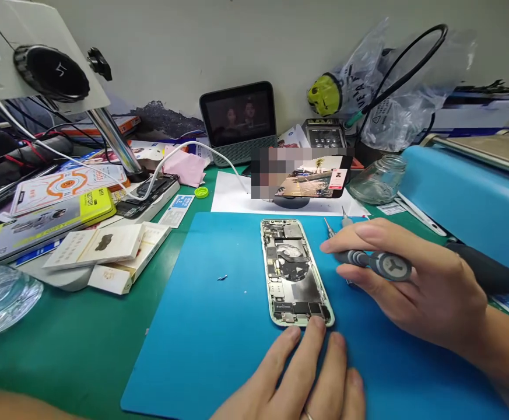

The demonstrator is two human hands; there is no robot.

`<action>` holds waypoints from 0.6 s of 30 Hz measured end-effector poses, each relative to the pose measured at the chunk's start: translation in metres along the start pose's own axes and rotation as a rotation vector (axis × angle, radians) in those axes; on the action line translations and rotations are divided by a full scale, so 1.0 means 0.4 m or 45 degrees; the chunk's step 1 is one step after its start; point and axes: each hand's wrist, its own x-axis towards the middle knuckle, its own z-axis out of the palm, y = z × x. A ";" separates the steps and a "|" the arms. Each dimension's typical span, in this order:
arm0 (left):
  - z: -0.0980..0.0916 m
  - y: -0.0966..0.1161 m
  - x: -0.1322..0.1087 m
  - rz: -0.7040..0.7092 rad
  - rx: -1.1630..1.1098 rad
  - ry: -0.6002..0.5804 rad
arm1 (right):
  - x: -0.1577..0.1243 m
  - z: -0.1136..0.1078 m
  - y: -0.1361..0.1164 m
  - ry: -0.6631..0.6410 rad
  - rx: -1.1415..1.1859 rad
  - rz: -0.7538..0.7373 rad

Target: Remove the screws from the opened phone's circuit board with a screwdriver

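An opened phone (295, 269) lies lengthwise on the blue mat (202, 326), its boards and chips exposed. My left hand (306, 379) rests flat on the mat, fingers stretched out and fingertips touching the phone's near end. My right hand (411, 280) is closed around a grey precision screwdriver (370, 261) just right of the phone. The screwdriver's tip points up and left beside the phone's upper right edge. A second thin tool tip shows behind the hand.
A tiny dark part (222, 277) lies on the mat left of the phone. Boxes (105, 251), a microscope stand (114, 140), a small screen (239, 119), a phone on a stand (311, 178), a glass jar (379, 179) and a blue machine (468, 198) ring the mat.
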 end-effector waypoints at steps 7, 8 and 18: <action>-0.004 0.002 -0.003 0.000 -0.011 0.015 | 0.004 0.000 -0.012 0.014 0.045 -0.001; -0.005 0.003 -0.002 -0.005 -0.023 0.003 | 0.004 0.003 -0.016 0.025 0.064 0.026; -0.021 -0.002 0.006 -0.019 -0.047 -0.107 | -0.003 0.015 -0.054 0.170 0.352 0.467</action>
